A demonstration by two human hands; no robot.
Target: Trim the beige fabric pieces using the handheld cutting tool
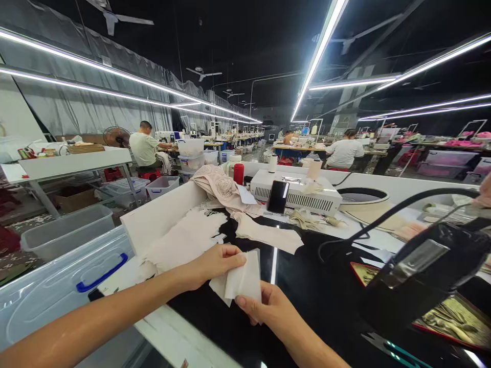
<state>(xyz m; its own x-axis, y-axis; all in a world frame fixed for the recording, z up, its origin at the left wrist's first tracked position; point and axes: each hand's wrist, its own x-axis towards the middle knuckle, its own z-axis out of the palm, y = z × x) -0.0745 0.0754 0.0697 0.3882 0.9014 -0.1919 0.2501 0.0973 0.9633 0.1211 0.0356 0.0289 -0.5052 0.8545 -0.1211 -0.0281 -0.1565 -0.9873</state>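
The stacked pale sheets (245,276) look thin, smooth and matt; whether cloth or paper is unclear. Beneath them the black desk (322,291) is glossy enough to mirror a lamp. The cut pieces (184,235) look like matt cloth, ragged-edged, while the patterned fabric (220,189) is softly creased with a textured, lacy surface. The vented box (295,193) seems smooth painted metal. The phone (277,197) is dark and shiny, the bin lid (42,306) translucent glossy plastic, its blue handle (102,274) smooth plastic.
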